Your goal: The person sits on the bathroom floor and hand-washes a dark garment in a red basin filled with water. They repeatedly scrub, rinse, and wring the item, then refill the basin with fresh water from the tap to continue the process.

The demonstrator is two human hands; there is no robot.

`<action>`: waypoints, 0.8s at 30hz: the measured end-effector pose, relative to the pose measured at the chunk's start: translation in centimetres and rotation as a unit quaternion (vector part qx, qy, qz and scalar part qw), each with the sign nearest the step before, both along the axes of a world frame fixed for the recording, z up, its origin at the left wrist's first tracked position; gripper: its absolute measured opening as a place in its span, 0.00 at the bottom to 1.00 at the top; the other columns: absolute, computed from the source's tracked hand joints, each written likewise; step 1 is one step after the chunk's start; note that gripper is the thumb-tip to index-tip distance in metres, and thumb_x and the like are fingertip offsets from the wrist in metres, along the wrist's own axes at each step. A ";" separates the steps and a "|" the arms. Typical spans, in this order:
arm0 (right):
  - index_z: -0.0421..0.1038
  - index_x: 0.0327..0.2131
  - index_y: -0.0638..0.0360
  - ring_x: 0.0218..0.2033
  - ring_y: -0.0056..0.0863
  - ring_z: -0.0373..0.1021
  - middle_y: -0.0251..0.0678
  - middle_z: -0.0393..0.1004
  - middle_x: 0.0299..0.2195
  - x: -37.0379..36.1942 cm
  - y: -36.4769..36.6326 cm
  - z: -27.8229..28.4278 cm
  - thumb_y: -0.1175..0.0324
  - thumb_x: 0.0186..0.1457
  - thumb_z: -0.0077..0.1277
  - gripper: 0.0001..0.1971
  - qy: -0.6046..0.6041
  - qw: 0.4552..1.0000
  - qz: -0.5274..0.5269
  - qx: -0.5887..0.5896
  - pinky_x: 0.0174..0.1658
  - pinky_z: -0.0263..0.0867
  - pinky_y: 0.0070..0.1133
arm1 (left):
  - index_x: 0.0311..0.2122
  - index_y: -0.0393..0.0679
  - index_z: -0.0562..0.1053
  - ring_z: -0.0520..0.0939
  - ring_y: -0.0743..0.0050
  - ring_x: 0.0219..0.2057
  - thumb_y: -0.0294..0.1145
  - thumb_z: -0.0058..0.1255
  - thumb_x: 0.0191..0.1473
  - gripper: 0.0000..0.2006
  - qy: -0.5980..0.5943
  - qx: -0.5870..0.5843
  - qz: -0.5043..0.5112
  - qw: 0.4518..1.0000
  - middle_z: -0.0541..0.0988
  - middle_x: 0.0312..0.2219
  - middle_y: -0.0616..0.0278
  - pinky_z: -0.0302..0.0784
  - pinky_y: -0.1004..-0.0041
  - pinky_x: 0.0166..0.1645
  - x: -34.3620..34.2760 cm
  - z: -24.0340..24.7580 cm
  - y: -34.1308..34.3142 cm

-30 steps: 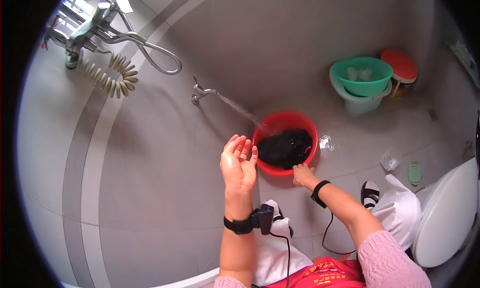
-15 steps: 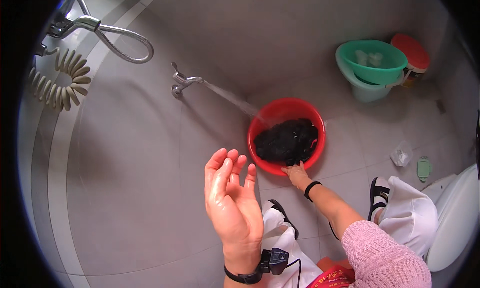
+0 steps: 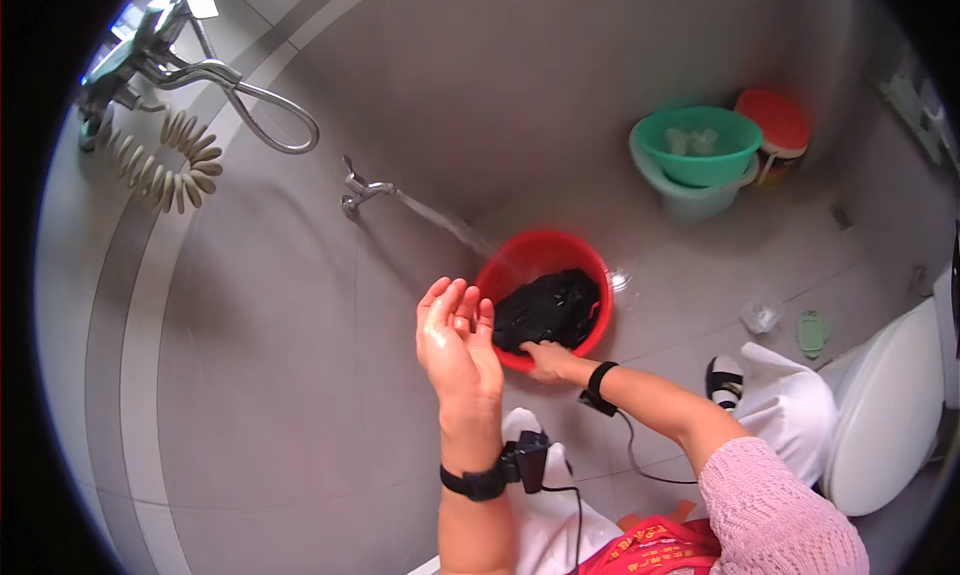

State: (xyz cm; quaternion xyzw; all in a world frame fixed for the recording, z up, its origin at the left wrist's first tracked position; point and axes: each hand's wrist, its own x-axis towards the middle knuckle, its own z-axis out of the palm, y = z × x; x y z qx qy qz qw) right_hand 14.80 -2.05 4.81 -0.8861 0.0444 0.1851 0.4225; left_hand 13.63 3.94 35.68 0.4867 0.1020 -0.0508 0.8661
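A red basin (image 3: pixel 562 243) stands on the floor with wet black cloth (image 3: pixel 550 310) bunched inside it. Water (image 3: pixel 438 219) streams into the basin from a chrome wall tap (image 3: pixel 368 187). My right hand (image 3: pixel 546 360) grips the near rim, its fingertips bent over the edge beside the cloth. My left hand (image 3: pixel 458 340) is raised in front of the basin's left side, wet, palm turned up, fingers loosely curved and holding nothing. It hides part of the basin's near left rim.
At the back right, a green basin (image 3: pixel 705 165) rests on a pale bucket (image 3: pixel 690 207) beside a red-lidded tub (image 3: pixel 775 120). A white toilet (image 3: pixel 885 410) stands at the right. Crumpled clear plastic (image 3: pixel 762 315) and a green object (image 3: pixel 812 333) lie nearby. A chrome shower hose (image 3: pixel 285 125) hangs upper left.
The view has shifted, so the basin appears farther left and lower. My left hand has moved nearer the basin in the picture. My right hand stays at the near rim; water keeps running.
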 end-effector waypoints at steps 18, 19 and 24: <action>0.65 0.48 0.62 0.45 0.44 0.76 0.51 0.77 0.40 -10.8 -9.8 21.8 0.56 0.60 0.48 0.20 -0.222 0.823 -0.426 0.304 0.49 0.69 0.32 | 0.49 0.42 0.73 0.74 0.73 0.48 0.34 0.52 0.60 0.14 0.054 0.012 -0.208 0.977 0.75 0.47 0.61 0.73 0.65 0.49 -0.5 -4.7 -3.5; 0.65 0.49 0.60 0.45 0.43 0.76 0.53 0.77 0.40 -9.3 -9.1 22.0 0.53 0.62 0.45 0.20 -0.215 0.820 -0.436 0.300 0.49 0.69 0.33 | 0.51 0.39 0.72 0.74 0.71 0.50 0.34 0.52 0.61 0.16 0.052 0.041 -0.197 0.978 0.75 0.49 0.60 0.73 0.64 0.51 -0.1 -4.2 -3.5; 0.65 0.50 0.58 0.44 0.46 0.76 0.44 0.80 0.38 -7.5 -7.6 22.2 0.52 0.67 0.36 0.21 -0.244 0.854 -0.321 0.328 0.50 0.68 0.37 | 0.53 0.36 0.72 0.77 0.62 0.50 0.36 0.43 0.65 0.18 -0.006 0.059 -0.366 0.929 0.78 0.43 0.57 0.73 0.63 0.56 1.7 -6.8 -2.8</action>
